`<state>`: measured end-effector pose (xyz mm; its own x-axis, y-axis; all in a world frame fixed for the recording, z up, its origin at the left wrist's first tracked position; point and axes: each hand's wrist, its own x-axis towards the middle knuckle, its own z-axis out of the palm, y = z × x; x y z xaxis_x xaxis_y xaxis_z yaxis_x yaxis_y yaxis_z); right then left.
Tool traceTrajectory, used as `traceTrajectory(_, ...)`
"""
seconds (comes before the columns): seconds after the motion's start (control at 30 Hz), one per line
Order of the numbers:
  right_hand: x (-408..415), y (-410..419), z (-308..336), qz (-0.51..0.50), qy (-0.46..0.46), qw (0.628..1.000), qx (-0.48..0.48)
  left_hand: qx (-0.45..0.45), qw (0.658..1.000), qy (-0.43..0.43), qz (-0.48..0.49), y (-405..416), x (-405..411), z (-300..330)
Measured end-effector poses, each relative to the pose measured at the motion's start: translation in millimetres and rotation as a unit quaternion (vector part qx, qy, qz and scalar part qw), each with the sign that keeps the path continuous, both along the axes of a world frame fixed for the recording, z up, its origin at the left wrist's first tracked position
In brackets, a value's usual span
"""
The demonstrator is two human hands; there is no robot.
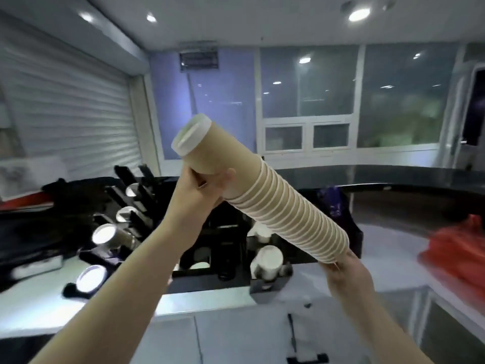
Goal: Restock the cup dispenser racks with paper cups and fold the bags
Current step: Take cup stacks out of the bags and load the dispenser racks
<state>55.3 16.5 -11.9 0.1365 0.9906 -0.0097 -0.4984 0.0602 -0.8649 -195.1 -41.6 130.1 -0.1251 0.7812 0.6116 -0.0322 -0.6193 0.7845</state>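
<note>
stack of paper cups (273, 203) — tan, nested, held tilted in the air above the cup dispenser rack (136, 206) on the white tabletop (34, 306). left hand (207, 187) grip wraps the upper end; right hand (343, 266) grip holds the lower end. orange bag (456, 248) — at right, blurred.

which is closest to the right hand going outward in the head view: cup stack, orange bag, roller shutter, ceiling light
From the right hand:
1. Cup stack: its lower end rests in this hand, its upper end in the left hand.
2. Orange bag: on the counter to the right.
3. Roller shutter and ceiling light: both far off, shutter far left, light overhead; too close to call.
</note>
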Motion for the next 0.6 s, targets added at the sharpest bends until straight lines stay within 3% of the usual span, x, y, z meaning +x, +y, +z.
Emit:
traceTrajectory(0.03,-22.7,8.9,-1.7,0.027,0.069,0.997,0.025,0.000,1.000,-0.008,0.012,-7.1,-23.9,2.5)
traceTrajectory(0.1,-68.7,15.6,17.8,0.054,0.120,0.989,0.064,-0.012,0.999,-0.029,0.038,-17.6,-68.2,10.0)
traceTrajectory(0.43,-275.7,102.3,107.8,0.106,0.080,0.988,0.082,0.050,0.976,-0.107,0.182,4.1,-231.1,58.5)
traceTrajectory(0.6,-346.3,155.9,127.5,0.128,0.046,0.988,0.070,0.031,0.967,-0.125,0.219,35.2,-270.8,72.3)
